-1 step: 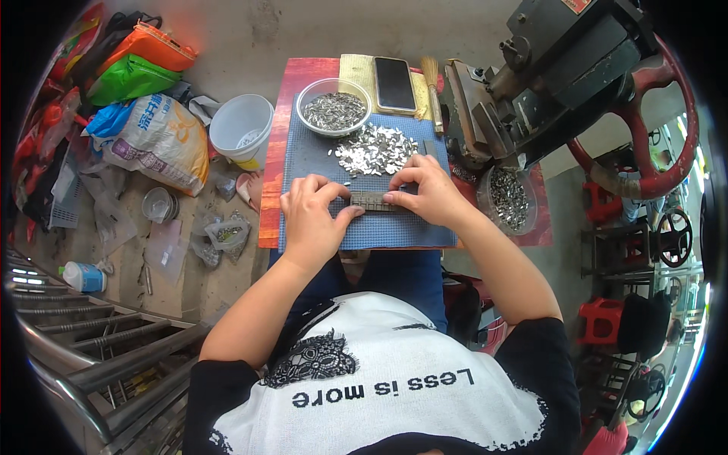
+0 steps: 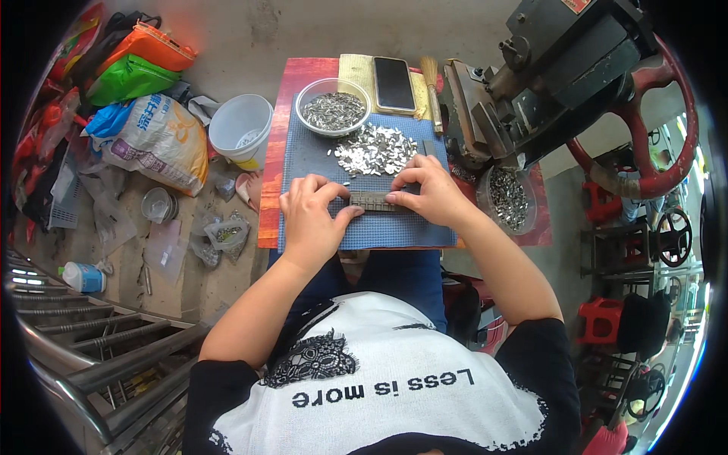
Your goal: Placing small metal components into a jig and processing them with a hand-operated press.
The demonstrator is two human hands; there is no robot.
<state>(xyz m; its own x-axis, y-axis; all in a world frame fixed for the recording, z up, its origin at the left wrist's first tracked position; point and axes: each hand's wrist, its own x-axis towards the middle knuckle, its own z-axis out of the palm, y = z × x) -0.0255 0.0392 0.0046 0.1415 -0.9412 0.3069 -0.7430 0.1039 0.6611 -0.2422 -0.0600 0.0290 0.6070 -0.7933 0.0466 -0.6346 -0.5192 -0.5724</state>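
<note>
A small grey slotted metal block (image 2: 370, 201) lies on the blue ridged mat (image 2: 318, 231) near the table's front. Thumb and fingers of my left hand (image 2: 312, 212) close round its left end. At the other end, my right hand (image 2: 432, 191) grips it between thumb and bent fingers. Just beyond the block spreads a loose pile of small silvery and dark metal pieces (image 2: 377, 149). Behind that pile, to the left, stands a clear round tub (image 2: 302, 95) filled with more small dark metal pieces.
A black hand press (image 2: 561, 91) with a red handwheel (image 2: 686, 98) stands at the right, beside a tub of metal pieces (image 2: 508, 201). A phone (image 2: 394, 83) and a brush (image 2: 432, 91) lie at the back. White bucket (image 2: 241, 129) and sacks (image 2: 155, 140) sit left.
My right thumb and fingers have shifted very slightly to the right along the block. The rest looks the same.
</note>
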